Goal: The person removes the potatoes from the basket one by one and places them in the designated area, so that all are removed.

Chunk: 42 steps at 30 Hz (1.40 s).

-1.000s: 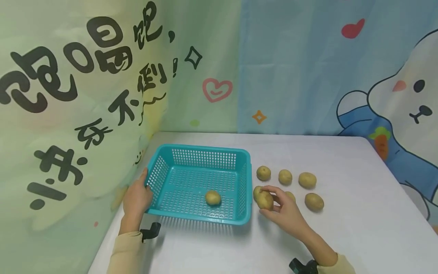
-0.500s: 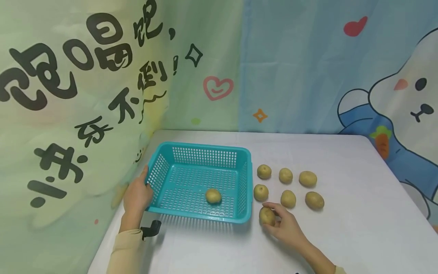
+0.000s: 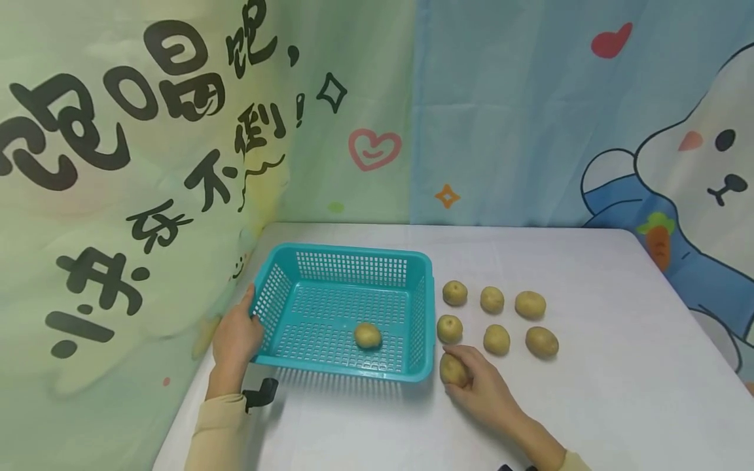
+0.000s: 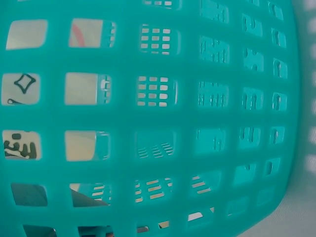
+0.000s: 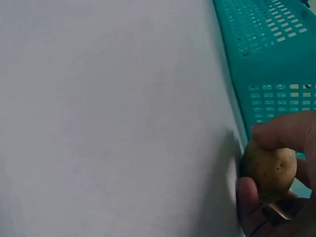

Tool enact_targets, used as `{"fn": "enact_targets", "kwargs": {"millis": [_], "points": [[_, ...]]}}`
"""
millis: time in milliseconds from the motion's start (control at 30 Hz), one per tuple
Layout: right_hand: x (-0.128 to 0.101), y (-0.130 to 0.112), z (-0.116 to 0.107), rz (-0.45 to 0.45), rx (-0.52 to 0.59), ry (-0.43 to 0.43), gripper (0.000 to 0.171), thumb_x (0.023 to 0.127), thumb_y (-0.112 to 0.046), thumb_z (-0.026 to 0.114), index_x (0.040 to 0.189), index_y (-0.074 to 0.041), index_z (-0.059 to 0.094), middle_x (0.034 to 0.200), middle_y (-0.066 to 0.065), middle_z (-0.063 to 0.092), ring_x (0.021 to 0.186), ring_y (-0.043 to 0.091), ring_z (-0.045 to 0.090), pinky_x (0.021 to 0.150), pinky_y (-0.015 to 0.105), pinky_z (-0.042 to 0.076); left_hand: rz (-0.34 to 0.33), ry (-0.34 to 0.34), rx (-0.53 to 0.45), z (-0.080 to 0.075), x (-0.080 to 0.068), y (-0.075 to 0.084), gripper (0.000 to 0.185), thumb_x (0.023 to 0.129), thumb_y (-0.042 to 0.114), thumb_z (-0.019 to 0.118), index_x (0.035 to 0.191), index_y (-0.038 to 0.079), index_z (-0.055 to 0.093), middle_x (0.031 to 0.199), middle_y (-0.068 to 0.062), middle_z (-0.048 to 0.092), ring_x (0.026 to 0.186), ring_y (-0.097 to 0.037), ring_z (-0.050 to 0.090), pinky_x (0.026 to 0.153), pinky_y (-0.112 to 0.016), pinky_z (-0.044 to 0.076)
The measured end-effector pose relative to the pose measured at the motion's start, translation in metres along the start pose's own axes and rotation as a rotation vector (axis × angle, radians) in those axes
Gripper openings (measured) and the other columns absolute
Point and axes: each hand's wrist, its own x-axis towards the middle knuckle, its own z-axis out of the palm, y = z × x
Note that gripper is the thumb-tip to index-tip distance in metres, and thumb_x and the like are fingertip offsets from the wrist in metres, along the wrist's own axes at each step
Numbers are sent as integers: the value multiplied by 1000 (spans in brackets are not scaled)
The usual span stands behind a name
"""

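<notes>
A teal perforated basket stands on the white table with one potato inside. My left hand grips the basket's left rim; the left wrist view is filled by the basket wall. My right hand holds a potato on the table just right of the basket's near right corner. In the right wrist view its fingers curl round that potato beside the basket. Several more potatoes lie in two rows to the right.
Printed cloth backdrops rise behind and to the left of the table. The table's right edge runs near a rabbit picture. A black wrist strap shows on my left forearm.
My right hand lifted a potato from the left end of the rows, drew it toward me, then edged it left against the basket's near corner. The left hand stayed on the rim.
</notes>
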Motion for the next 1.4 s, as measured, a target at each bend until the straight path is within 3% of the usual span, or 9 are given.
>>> {"fn": "enact_targets", "kwargs": {"millis": [167,333,400,533,700,933,1033,1233,1400], "points": [[0,0,-1,52,-1,-36,69,66,-10,78,128,-16,48,124,-2,51,109,13,50,81,31,46,8,1,-3,-1,0,0,61,87,7,48,144,17,27,101,-24,58,59,-24,45,46,-32,32],[-3,0,-4,153,53,-79,73,68,-11,77,133,-13,44,125,3,51,81,10,54,64,21,46,10,2,-5,0,0,0,61,87,7,48,144,17,27,99,-24,58,59,-25,44,46,-33,32],[-5,0,-6,181,89,-92,75,68,-10,76,134,-11,41,126,7,49,76,12,55,61,20,46,9,8,-2,0,-1,0,62,86,7,48,144,17,27,98,-23,58,59,-24,44,46,-33,32],[-9,0,-10,249,151,-106,76,69,-8,76,135,-12,39,131,8,46,93,18,58,67,18,48,12,12,-5,0,-2,-2,62,86,7,49,143,16,27,97,-24,58,58,-24,43,45,-32,32],[-15,0,-19,285,205,-119,71,73,-17,74,135,-12,38,132,13,45,111,33,50,74,20,48,11,12,-10,0,-2,-3,61,86,7,48,143,17,28,96,-23,59,56,-24,43,44,-32,31],[-18,3,-46,314,153,-74,59,84,-34,62,133,-9,40,131,12,47,114,35,47,84,41,46,18,1,-4,-1,0,-2,62,87,8,48,144,17,26,106,-25,58,60,-24,45,46,-32,33],[-15,0,-56,284,151,-42,54,86,-33,59,131,-7,42,129,12,49,111,35,48,83,45,45,21,1,-3,-4,2,-1,62,87,8,47,144,18,25,108,-26,57,60,-25,46,46,-32,33],[14,-13,-69,127,169,29,41,88,-24,59,125,-14,49,123,3,53,105,25,54,79,32,48,20,-4,-5,-7,2,0,62,87,8,47,144,18,24,106,-26,57,62,-25,46,47,-33,33],[47,-57,-73,30,224,70,27,88,-12,58,115,-9,57,112,4,60,99,19,56,77,26,48,17,-27,-7,-4,1,0,63,88,8,47,145,18,23,105,-26,56,65,-26,46,48,-33,34]]}}
